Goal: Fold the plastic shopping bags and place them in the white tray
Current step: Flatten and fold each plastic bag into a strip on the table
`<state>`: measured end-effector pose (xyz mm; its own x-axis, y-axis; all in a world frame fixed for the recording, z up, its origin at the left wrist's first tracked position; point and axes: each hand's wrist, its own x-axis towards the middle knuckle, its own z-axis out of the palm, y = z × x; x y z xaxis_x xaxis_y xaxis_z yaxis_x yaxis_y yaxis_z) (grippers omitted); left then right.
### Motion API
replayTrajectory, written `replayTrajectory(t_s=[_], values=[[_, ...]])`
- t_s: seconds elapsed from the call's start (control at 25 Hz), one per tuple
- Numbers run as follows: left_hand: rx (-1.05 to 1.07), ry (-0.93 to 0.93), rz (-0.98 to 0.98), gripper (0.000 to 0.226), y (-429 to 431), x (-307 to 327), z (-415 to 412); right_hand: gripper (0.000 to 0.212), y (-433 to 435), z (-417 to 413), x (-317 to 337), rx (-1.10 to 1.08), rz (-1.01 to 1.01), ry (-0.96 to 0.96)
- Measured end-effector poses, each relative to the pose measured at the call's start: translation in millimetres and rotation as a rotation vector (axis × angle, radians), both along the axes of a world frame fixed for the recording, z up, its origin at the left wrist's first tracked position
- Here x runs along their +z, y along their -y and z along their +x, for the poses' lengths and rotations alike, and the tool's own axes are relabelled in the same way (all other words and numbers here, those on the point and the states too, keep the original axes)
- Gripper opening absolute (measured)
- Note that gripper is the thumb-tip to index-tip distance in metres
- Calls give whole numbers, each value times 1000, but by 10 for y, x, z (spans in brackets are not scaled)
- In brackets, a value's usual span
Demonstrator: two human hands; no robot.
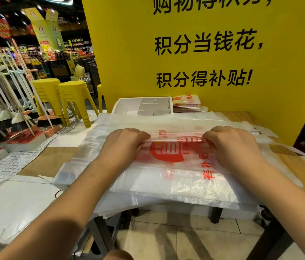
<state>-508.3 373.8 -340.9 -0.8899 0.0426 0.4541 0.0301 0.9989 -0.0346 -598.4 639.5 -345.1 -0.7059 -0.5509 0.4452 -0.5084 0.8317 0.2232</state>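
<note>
The plastic shopping bag (168,158), printed in red, lies flat on top of the stack of bags (91,152) right in front of you. Your left hand (127,142) and right hand (229,144) each pinch its folded far edge with curled fingers. The white tray (121,104) sits beyond your hands at 12 o'clock, with a small pile of folded bags (186,102) just beside it at its 3 o'clock.
</note>
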Motion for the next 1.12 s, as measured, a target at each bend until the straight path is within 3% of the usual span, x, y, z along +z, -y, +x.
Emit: replayTrajectory(t_s=[0.16,0.28,0.4,0.52,0.6,0.76,0.8,0.96,1.12], values=[[-95,-48,-56,33,35,-105,389,33,-277,432,-75,179,-142,-83],[-50,59,-158,45,23,-291,554,42,-316,516,-257,216,-147,6],[-26,253,-37,66,-17,-292,593,45,-361,485,-351,213,-113,191],[-23,370,63,85,-64,-218,596,64,-341,534,-229,177,-132,277],[1,378,157,81,-156,-171,567,69,-219,550,-157,188,-150,300],[76,224,246,29,-387,-219,450,52,94,566,-222,262,-160,356],[93,215,252,26,-409,-255,448,54,128,565,-260,270,-151,385],[226,371,202,56,-354,-364,464,58,101,487,-335,245,-87,518],[317,447,208,64,-176,-354,513,57,-29,399,-262,195,-4,628]])
